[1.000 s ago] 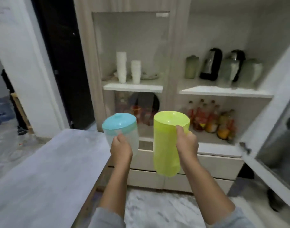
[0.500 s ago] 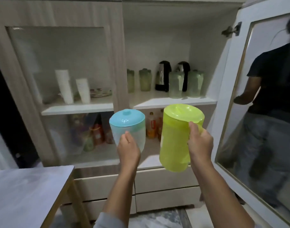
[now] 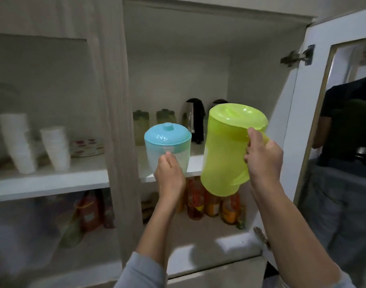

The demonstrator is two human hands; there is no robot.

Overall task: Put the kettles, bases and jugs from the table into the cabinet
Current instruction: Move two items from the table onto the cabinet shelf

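The left hand [image 3: 170, 177] has its fingers curled round the handle of a clear jug with a blue lid [image 3: 168, 146], held upright in front of the edge of the cabinet's middle shelf [image 3: 195, 165]. The right hand [image 3: 263, 157] grips the handle of the lime-green jug [image 3: 226, 148], which tilts slightly just right of the blue-lidded one. Behind them, on that shelf, stand a black kettle [image 3: 195, 119] and several greenish jugs [image 3: 141, 126]. Bottles [image 3: 211, 202] fill the shelf below.

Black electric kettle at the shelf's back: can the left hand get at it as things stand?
Probably not: the left hand already holds the blue-lidded clear plastic jug, which sits between it and the black electric kettle.
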